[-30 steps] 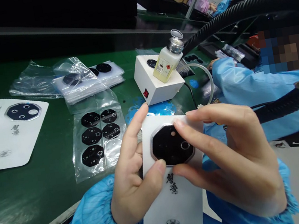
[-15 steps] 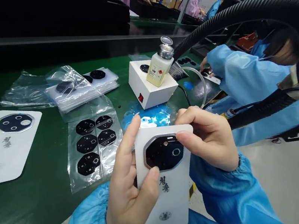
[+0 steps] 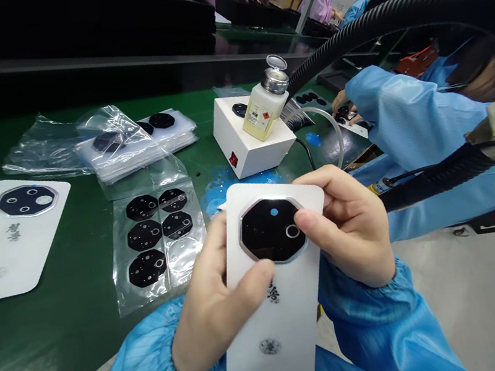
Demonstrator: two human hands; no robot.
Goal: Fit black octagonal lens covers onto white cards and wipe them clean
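Left hand (image 3: 210, 304), right hand (image 3: 348, 226), clasping white card (image 3: 282, 330) (thumb (image 3: 306, 221) on lens (image 3: 272, 230))

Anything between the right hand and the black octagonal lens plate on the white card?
Nothing visible. A fingertip of the right hand already touches the edge of the black octagonal lens plate. The left hand holds the white card from below.
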